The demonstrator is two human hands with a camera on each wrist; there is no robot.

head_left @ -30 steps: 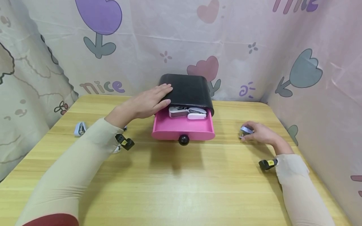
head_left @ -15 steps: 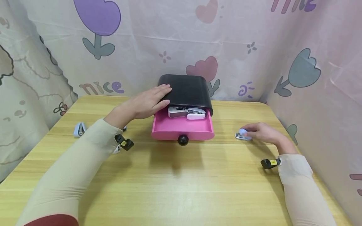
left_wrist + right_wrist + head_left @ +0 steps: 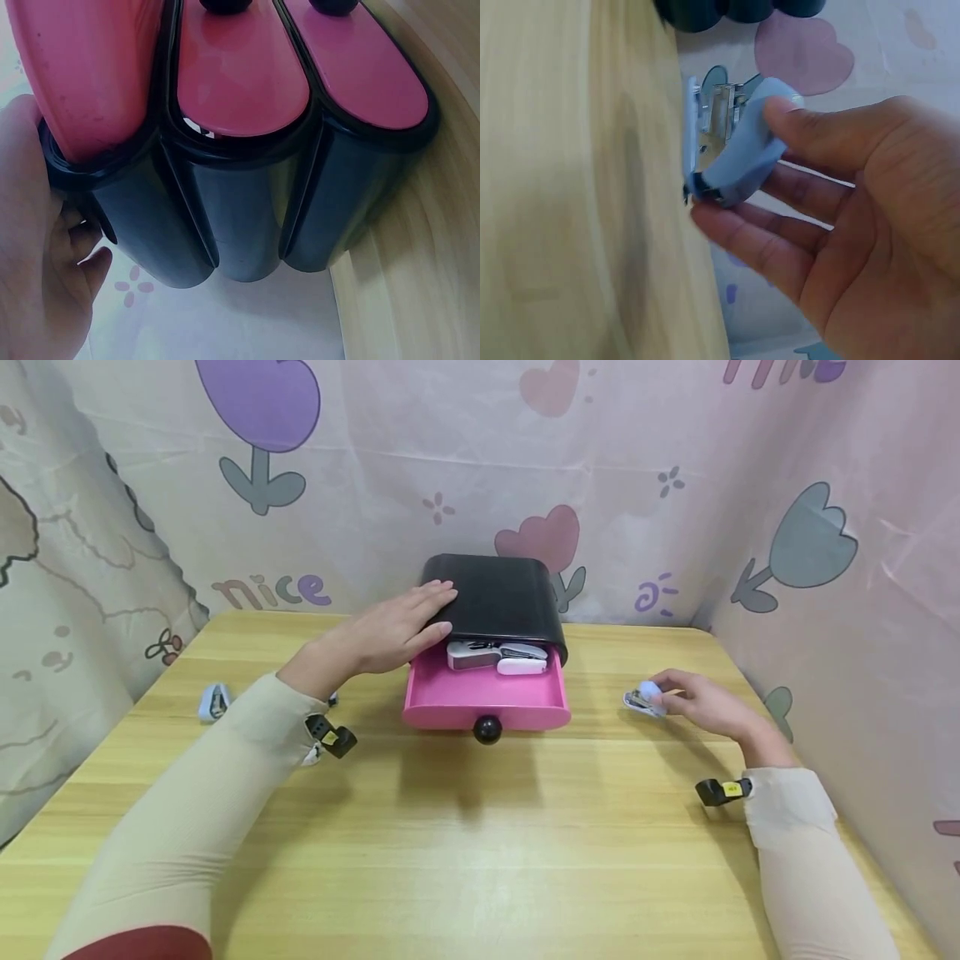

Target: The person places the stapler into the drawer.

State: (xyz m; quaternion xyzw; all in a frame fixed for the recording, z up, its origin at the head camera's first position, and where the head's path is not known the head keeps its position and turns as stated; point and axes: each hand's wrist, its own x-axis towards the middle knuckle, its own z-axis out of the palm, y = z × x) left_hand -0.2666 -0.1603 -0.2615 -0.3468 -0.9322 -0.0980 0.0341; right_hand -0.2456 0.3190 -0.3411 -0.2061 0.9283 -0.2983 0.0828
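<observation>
A black three-tier drawer box (image 3: 498,593) with pink fronts stands at the back centre of the table. Its top drawer (image 3: 487,693) is pulled out, with white-and-grey staplers (image 3: 495,657) lying toward the back inside. My left hand (image 3: 382,631) rests flat on the left side of the box's top, fingers stretched; the left wrist view shows that hand (image 3: 52,240) beside the top tier. Off to the right, my right hand (image 3: 701,702) pinches a small light-blue stapler (image 3: 746,150) between thumb and fingers, a little above the table. The stapler's arms are spread apart.
Another light-blue stapler (image 3: 215,702) lies on the table at the left. Small objects are partly hidden under the left forearm. The middle drawer (image 3: 244,75) shows a narrow gap with something white inside. A patterned curtain (image 3: 390,468) closes off the back and sides.
My right hand has tilted the blue stapler over, then raised it from the table, drawing slightly right. The left hand and the drawer have stayed in place.
</observation>
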